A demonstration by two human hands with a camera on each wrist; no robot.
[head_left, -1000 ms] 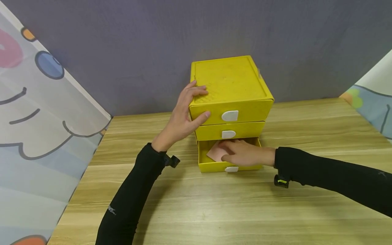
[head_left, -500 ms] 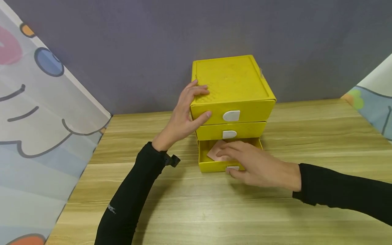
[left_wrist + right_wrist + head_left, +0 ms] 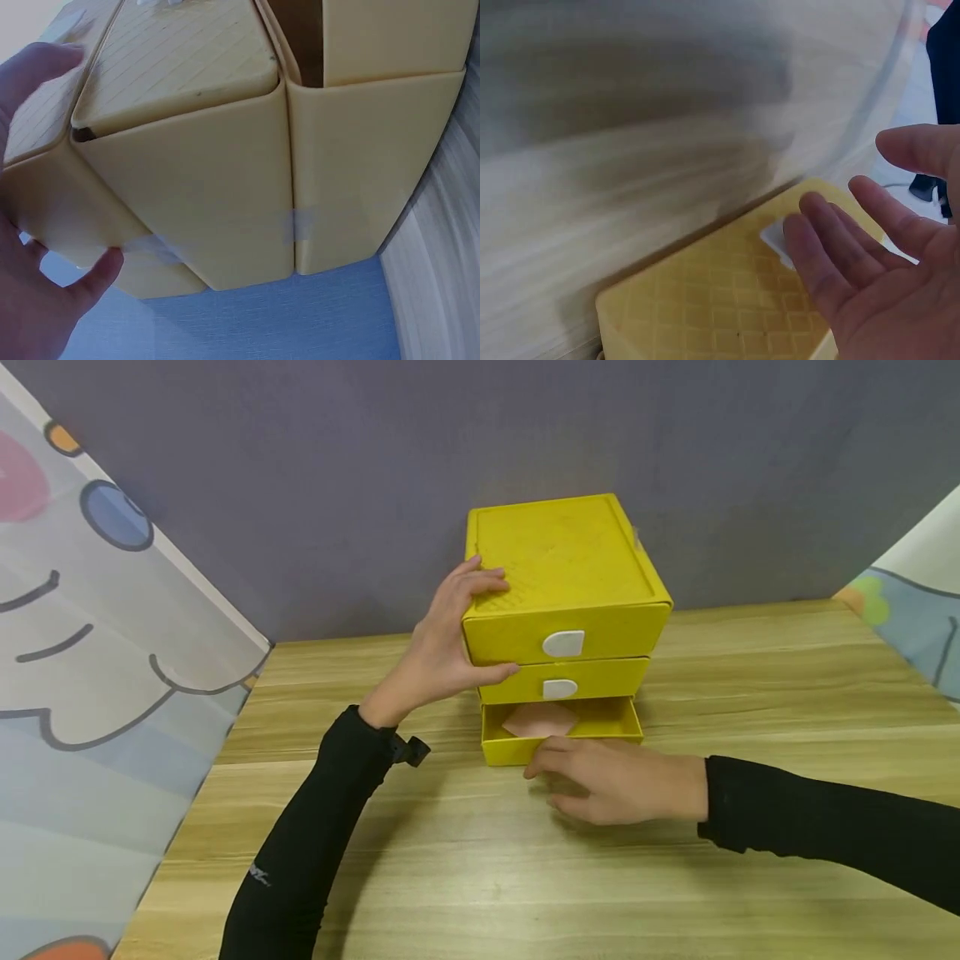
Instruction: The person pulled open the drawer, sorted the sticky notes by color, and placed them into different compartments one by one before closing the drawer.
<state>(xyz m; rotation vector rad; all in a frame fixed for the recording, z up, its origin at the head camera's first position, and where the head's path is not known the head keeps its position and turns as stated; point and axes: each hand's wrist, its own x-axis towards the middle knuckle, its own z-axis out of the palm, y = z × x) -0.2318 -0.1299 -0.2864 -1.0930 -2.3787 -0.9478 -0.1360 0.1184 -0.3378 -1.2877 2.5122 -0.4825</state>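
Observation:
A yellow three-drawer box (image 3: pixel 566 556) with white tab handles stands on the table. Its bottom drawer (image 3: pixel 501 752) sticks partly out, and a flat pale pink sheet (image 3: pixel 540 720), seemingly paper, lies inside it. With spread fingers my left hand (image 3: pixel 442 652) rests on the box's top left corner, its thumb across the front near the seam of the upper two drawers. My right hand (image 3: pixel 615 779) is at the bottom drawer's front, fingers extended. In the right wrist view those fingertips are over the drawer's white handle (image 3: pixel 776 238), and nothing is held.
A wood-grain table (image 3: pixel 480 877) carries the box. Behind it rises a grey wall panel (image 3: pixel 337 502). Cartoon-printed sheets stand at the left (image 3: pixel 112 693) and right.
My right hand has come out of the bottom drawer, leaving the pink sheet inside, and moved to its front. The drawer has slid partway in. My left thumb has shifted lower on the box front.

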